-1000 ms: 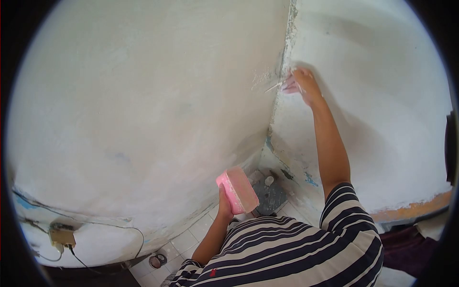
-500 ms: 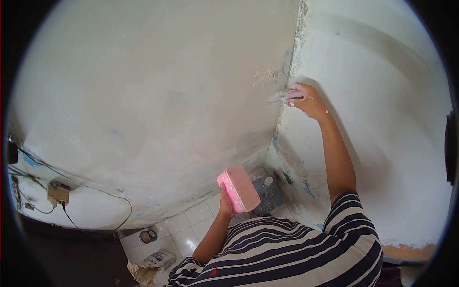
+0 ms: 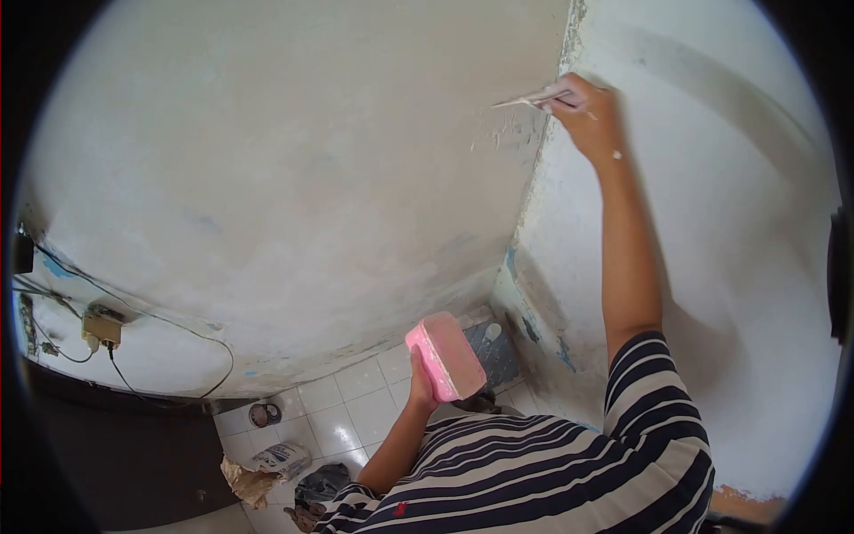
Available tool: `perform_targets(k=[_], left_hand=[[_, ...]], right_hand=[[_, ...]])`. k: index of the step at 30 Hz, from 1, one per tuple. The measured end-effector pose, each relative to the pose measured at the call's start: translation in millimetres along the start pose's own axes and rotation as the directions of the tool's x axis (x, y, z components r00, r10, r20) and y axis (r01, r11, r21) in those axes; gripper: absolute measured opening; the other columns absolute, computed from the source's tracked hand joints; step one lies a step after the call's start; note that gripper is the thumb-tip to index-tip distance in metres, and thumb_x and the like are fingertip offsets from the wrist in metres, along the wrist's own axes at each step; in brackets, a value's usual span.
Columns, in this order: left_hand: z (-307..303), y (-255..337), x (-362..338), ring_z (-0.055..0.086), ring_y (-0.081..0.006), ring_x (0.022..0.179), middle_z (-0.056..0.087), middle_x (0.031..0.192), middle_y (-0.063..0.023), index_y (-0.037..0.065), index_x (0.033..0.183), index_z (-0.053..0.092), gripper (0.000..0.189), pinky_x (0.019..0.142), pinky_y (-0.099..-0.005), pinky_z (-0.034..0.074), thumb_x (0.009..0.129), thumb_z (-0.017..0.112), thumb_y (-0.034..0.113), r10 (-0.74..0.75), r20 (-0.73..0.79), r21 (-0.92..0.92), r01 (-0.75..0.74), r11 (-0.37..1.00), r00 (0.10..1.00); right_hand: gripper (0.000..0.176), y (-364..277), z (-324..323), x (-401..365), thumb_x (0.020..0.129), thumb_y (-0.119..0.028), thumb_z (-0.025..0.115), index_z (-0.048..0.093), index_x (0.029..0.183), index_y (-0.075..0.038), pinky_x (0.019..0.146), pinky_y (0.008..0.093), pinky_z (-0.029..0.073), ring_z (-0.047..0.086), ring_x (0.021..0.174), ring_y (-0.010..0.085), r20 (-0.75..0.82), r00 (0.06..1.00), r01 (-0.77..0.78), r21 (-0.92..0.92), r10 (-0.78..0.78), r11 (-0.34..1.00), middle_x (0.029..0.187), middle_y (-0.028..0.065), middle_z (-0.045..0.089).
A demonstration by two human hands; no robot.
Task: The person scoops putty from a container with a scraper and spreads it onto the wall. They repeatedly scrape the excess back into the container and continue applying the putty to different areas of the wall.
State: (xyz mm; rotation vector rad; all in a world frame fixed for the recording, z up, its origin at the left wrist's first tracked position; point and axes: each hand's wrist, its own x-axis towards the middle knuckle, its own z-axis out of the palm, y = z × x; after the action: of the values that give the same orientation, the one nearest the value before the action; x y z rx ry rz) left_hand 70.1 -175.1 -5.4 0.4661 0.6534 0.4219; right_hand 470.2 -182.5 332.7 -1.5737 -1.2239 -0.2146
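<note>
My right hand [image 3: 584, 114] is raised near the corner where two walls meet, its fingers closed around a putty knife [image 3: 518, 101]. The thin blade points left, by the plastered wall [image 3: 294, 160], and looks almost edge-on; whether it touches is hard to tell. Below it are ragged streaks of white putty [image 3: 507, 136]. White smears dot the hand and wrist. Lower down, my left hand [image 3: 422, 384] grips a pink plastic tub [image 3: 436, 360] by its side, held tilted before my striped shirt. A pale surface shows at the tub's mouth.
A socket box [image 3: 101, 329] with cables hangs on the wall at left, above a dark piece of furniture [image 3: 116, 454]. On the tiled floor [image 3: 342, 427] lie a printed bag [image 3: 283, 459], brown paper [image 3: 247, 481] and dark cloth [image 3: 322, 483]. A grey speckled object [image 3: 494, 354] stands in the corner.
My right hand has moved up along the corner with the putty knife, from below the putty streaks to above them. My left hand and the tub stay nearly in place. The view has shifted slightly.
</note>
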Motion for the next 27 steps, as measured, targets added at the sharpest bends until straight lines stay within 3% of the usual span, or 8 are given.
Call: perform_targets(k=[2,5,11,13,16,20,26,27], left_hand=[[-0.3,4.6,-0.7,0.054,-0.0304,0.127,0.052,0.142,-0.0149,0.007,0.149,0.036,0.074,0.108,-0.0449,0.044,0.101,0.029,0.063,0.004,-0.01,-0.004,-0.004,1.0,1.0],[-0.6,9.9,4.8,0.054,-0.0302,0.127,0.052,0.142,-0.0147,0.007,0.149,0.036,0.074,0.108,-0.0444,0.044,0.101,0.029,0.063,0.006,0.023,-0.018,-0.005,1.0,1.0],[-12.9,34.7,19.7,0.054,-0.0303,0.127,0.052,0.142,-0.0147,0.007,0.148,0.037,0.074,0.108,-0.0449,0.043,0.101,0.03,0.063,-0.013,0.073,0.004,0.012,1.0,0.997],[-19.0,42.5,26.2,0.054,-0.0305,0.127,0.053,0.141,-0.0148,0.007,0.148,0.038,0.074,0.108,-0.045,0.043,0.101,0.031,0.064,-0.087,0.095,-0.014,0.089,0.996,0.992],[-20.0,46.9,37.2,0.055,-0.0307,0.126,0.053,0.141,-0.0148,0.007,0.148,0.038,0.076,0.108,-0.0449,0.043,0.1,0.03,0.066,-0.128,0.058,0.03,0.126,0.992,0.99],[-16.8,50.1,49.4,0.055,-0.0309,0.125,0.053,0.141,-0.0148,0.008,0.147,0.039,0.076,0.108,-0.0449,0.043,0.1,0.029,0.066,-0.186,0.109,0.039,0.182,0.982,0.977],[-7.2,49.3,57.6,0.054,-0.0314,0.126,0.053,0.142,-0.0148,0.006,0.147,0.038,0.076,0.108,-0.0452,0.043,0.1,0.029,0.066,-0.145,0.106,0.052,0.14,0.989,0.984],[-2.6,49.3,57.6,0.054,-0.0312,0.127,0.052,0.142,-0.0148,0.006,0.148,0.038,0.077,0.108,-0.0451,0.043,0.1,0.029,0.066,-0.139,0.115,0.031,0.137,0.99,0.984]], right_hand=[[0.007,-22.2,-10.5,-8.4,0.084,-0.001,0.069,0.065,0.089,0.001,0.07,0.028,0.053,0.072,0.079,0.0167,0.154,0.973,-0.166,-0.066,0.174,0.984,0.086,0.0105,0.075],[0.008,18.4,20.8,-26.5,0.083,-0.002,0.069,0.064,0.088,0.001,0.068,0.0298,0.052,0.071,0.077,0.0176,0.292,0.932,-0.117,-0.321,0.216,0.94,0.082,0.0129,0.074],[0.022,16.5,26.6,14.4,0.082,-0.015,0.074,0.06,0.088,0.001,0.062,0.0345,0.047,0.056,0.063,0.0182,0.026,1.0,0.014,-0.258,-0.007,0.966,0.073,0.0148,0.066],[0.021,-17.7,10.8,23.6,0.081,-0.015,0.075,0.06,0.086,0.0,0.059,0.0318,0.046,0.055,0.061,0.0149,0.009,0.996,-0.08,-0.312,0.087,0.947,0.071,0.0132,0.065],[0.015,-14.0,-7.2,12.7,0.083,-0.011,0.073,0.061,0.084,-0.001,0.057,0.0285,0.045,0.056,0.063,0.0107,0.172,0.977,-0.103,-0.118,0.123,0.988,0.073,0.009,0.067],[0.013,20.2,29.9,-14.4,0.082,-0.008,0.071,0.061,0.086,-0.001,0.061,0.0278,0.047,0.061,0.069,0.0119,0.313,0.919,-0.156,-0.268,0.239,0.951,0.076,0.0097,0.069],[0.011,-9.5,11.0,25.8,0.083,0.001,0.071,0.061,0.088,0.002,0.071,0.0266,0.052,0.069,0.081,0.0126,-0.083,0.995,-0.078,-0.252,0.059,0.964,0.084,0.0103,0.071],[0.014,-19.6,0.0,28.0,0.082,-0.002,0.071,0.06,0.09,0.002,0.071,0.0279,0.052,0.068,0.079,0.0138,-0.12,0.991,-0.07,-0.065,0.062,0.995,0.083,0.0107,0.07]])
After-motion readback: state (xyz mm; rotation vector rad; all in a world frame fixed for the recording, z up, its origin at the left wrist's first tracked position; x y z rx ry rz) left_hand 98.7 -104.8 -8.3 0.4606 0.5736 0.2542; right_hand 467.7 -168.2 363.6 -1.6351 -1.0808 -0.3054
